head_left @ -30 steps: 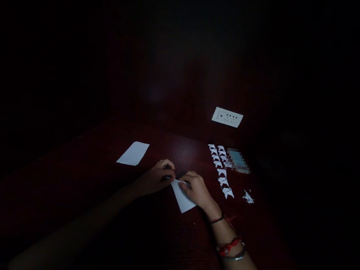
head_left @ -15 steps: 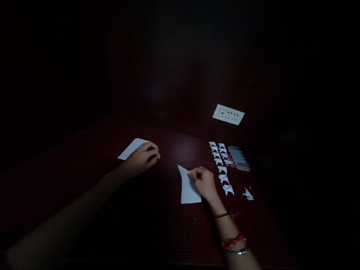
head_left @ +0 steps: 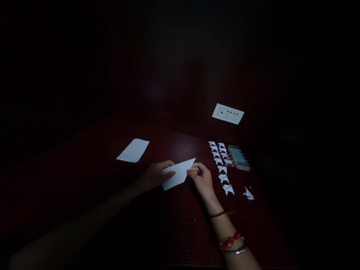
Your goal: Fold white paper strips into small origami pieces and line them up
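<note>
A white sheet of paper (head_left: 178,175) is held up over the table, tilted, between my two hands. My left hand (head_left: 156,177) grips its left end, the thumb on top and the fingers behind. At the upper right corner, my right hand (head_left: 201,177) pinches the paper between thumb and fingers. To the left lies more white paper (head_left: 133,150), flat on the table; whether it is one sheet or a stack I cannot tell. Two rows of small folded paper pieces (head_left: 221,168) run along the table to the right of my right hand.
The dark red table (head_left: 151,222) fades into shadow at its sides. Small white paper scraps (head_left: 249,193) lie at the right. Behind them is a flat bluish object (head_left: 240,158), partly pixelated. A white socket panel (head_left: 228,114) is on the back wall.
My left hand has left the paper lying at the left and come to the sheet, gripping its left end. The sheet has turned and is now held between both hands.
</note>
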`<action>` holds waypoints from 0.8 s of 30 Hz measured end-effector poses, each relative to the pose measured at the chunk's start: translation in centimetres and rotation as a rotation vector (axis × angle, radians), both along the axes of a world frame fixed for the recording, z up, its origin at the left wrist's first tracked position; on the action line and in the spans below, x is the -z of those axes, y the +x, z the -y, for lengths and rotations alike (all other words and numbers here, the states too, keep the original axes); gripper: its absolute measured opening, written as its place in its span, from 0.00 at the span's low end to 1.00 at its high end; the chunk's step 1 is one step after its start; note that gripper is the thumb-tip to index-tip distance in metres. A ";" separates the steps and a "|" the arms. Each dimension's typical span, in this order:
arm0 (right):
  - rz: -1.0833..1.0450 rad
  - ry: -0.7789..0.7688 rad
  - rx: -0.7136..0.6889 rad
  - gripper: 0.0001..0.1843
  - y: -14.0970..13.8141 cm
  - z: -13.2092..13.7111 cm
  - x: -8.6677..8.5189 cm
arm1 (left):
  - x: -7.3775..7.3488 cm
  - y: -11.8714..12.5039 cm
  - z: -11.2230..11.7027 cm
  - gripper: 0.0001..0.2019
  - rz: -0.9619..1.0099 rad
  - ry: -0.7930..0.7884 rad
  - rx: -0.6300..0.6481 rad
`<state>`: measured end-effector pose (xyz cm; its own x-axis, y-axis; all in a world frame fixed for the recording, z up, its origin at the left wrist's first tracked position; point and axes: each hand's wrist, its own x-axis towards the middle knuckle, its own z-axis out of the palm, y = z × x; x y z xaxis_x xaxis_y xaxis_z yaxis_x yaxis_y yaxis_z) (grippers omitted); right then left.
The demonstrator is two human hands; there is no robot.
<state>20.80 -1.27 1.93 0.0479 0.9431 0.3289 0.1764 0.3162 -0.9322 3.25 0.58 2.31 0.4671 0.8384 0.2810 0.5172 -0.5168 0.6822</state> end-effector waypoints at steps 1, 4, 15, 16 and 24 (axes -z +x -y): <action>0.020 0.013 0.003 0.06 0.1 0.0 -0.1 | 0.1 -0.2 -0.1 0.13 -0.023 -0.014 0.029; 0.141 0.035 0.046 0.07 0.4 -0.1 0.0 | 0.4 -0.2 -0.2 0.12 -0.131 -0.004 0.072; 0.683 0.101 0.038 0.08 1.2 -1.0 1.2 | 1.5 -0.2 0.0 0.14 -0.488 0.361 0.138; 0.703 0.133 0.009 0.08 1.3 -1.0 1.1 | 1.6 -0.3 0.0 0.14 -0.489 0.369 0.123; 0.866 0.330 -0.243 0.09 1.5 -0.5 0.4 | 2.6 -0.6 -0.6 0.14 -0.473 0.434 0.102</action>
<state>22.32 -0.78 1.53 -0.5211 0.7489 0.4094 0.6576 0.6581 -0.3667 2.63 1.16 -0.27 0.6944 0.6399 0.3291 0.6444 -0.7565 0.1111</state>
